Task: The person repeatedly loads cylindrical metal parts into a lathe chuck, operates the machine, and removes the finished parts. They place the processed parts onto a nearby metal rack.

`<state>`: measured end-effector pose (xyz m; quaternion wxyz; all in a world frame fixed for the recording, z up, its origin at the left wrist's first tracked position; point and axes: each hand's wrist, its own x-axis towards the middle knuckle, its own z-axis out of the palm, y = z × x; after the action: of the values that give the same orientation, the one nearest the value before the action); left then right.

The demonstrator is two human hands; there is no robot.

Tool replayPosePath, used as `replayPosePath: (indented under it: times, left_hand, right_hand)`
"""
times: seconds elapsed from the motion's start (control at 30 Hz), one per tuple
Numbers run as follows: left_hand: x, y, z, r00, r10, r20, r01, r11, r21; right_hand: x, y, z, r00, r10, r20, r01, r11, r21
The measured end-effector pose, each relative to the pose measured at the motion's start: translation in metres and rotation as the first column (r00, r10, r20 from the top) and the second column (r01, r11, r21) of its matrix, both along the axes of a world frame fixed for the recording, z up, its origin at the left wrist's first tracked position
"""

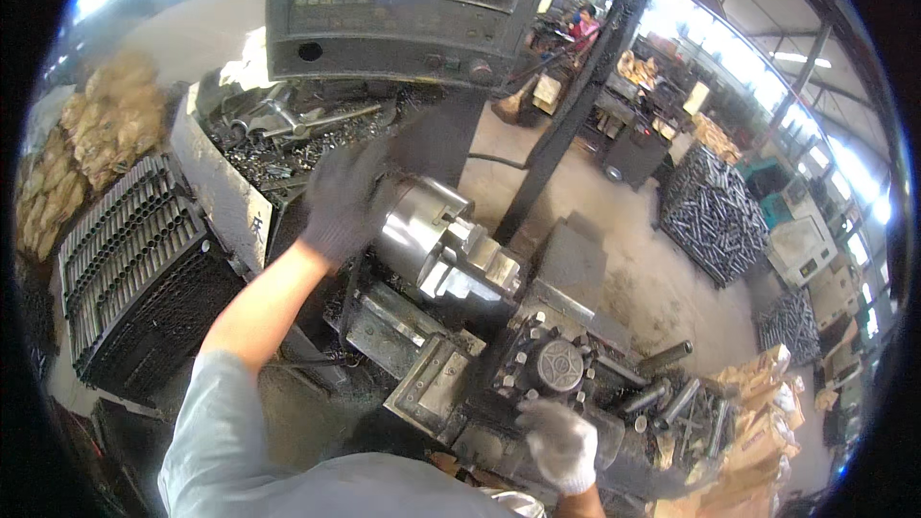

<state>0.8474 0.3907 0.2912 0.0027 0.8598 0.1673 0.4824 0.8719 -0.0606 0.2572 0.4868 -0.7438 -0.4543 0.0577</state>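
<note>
My left hand, in a dark glove, is blurred at the rear left side of the steel lathe chuck; its fingers are partly hidden against the dark headstock, so I cannot tell whether it grips anything. The chuck's stepped jaws face right. My right hand, in a whitish glove with darkened fingers, is at the near edge of the square tool post with its round cap and bolts. Its fingers look bent, and their hold is unclear. A machine slide block lies between the hands.
A control panel with a lit screen stands ahead. Metal chips and a chuck key lie in a tray at left, beside a rack of stacked tubes. Loose tubes and cardboard boxes are at right. A co-worker is far off.
</note>
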Motion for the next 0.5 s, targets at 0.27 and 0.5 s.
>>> replayPosePath:
  times: [0.27, 0.5]
  left_hand:
    - [0.140, 0.048, 0.089, 0.847, 0.298, -0.441, -0.332, 0.943, 0.001]
    - [0.024, -0.028, 0.002, 0.999, -0.003, 0.050, -0.020, 0.892, 0.451]
  right_hand:
    - [-0.008, -0.019, -0.006, 0.990, 0.073, 0.120, -0.032, 0.949, -0.315]
    - [-0.020, 0.019, -0.034, 0.965, 0.179, -0.191, -0.239, 0.898, -0.369]
